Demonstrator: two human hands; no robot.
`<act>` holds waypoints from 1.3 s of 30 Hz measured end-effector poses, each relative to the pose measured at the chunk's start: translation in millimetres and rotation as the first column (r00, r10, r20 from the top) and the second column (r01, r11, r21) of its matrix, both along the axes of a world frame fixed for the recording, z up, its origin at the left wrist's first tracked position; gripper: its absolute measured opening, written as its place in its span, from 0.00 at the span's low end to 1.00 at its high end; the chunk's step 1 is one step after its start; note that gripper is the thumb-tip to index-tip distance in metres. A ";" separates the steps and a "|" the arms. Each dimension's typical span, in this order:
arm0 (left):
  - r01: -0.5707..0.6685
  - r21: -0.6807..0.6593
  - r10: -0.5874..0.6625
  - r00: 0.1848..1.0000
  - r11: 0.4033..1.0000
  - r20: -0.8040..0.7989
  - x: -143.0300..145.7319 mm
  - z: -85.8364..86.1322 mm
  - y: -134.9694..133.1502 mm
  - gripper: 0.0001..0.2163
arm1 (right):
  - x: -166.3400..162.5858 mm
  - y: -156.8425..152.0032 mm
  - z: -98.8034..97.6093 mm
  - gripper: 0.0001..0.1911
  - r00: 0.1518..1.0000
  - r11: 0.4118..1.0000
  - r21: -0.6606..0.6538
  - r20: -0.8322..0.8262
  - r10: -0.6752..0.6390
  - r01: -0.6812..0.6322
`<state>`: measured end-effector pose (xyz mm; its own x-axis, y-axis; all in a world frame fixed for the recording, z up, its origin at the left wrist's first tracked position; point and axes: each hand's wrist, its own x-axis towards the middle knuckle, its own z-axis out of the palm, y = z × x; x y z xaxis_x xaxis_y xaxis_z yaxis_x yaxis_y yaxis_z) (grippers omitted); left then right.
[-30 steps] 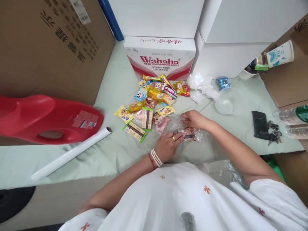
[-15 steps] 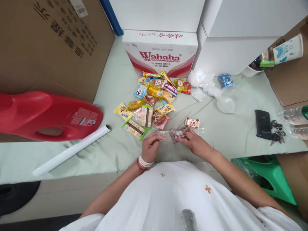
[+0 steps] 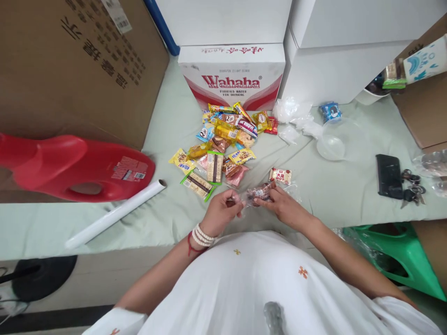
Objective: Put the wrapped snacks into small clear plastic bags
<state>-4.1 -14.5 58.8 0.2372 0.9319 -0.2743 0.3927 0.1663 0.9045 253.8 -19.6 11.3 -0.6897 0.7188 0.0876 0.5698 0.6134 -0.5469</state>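
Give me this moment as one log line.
left hand: fingers on left end of clear bag | right hand: holding same bag | bag: brown contents | beyond hands: red-and-white packet, snack pile

White-and-red cardboard box [image 3: 232, 77]: "Wahaha®", "PURIFIED WATER FOR DRINKING" on front, faint printed code above, illegible; top face has red characters 娃哈哈, upside down. Large brown cardboard box [image 3: 84, 70]: 温馨提示 in black, tilted, smaller lines unreadable; white paper sticker [image 3: 117, 16] with barcode. Red plastic jug [image 3: 77, 160]: label with barcode, small print illegible. Light-blue wrapped packet [image 3: 205, 133]: "Q". Brown wrapped packet [image 3: 230, 118]: "Q". Small white-and-red rectangular packet [image 3: 280, 176]: 大, rest unclear. Held brown snack packet in clear plastic [image 3: 260, 191]: print unreadable.
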 end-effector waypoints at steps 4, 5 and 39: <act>0.078 -0.060 -0.066 0.982 0.995 0.174 34.0 -4.7 18.1 0.11 | 0.1 -5.3 0.0 0.27 0.999 1.000 -0.004 -0.035 0.014 -0.014; 0.112 0.007 -0.113 0.988 0.994 0.108 42.4 -8.3 21.7 0.11 | 1.8 -7.5 0.3 0.28 0.997 1.000 0.000 -0.068 0.021 -0.021; 0.193 0.010 -0.187 0.963 0.981 -0.194 31.7 -31.8 37.1 0.18 | 7.5 35.9 25.1 0.19 0.759 0.694 -0.582 -0.189 -0.623 0.424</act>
<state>27.6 22.7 27.0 0.3561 0.8828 -0.3062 0.5811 0.0474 0.8124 261.3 16.2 36.4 -0.1755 0.9599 -0.2187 0.4227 -0.1272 -0.8973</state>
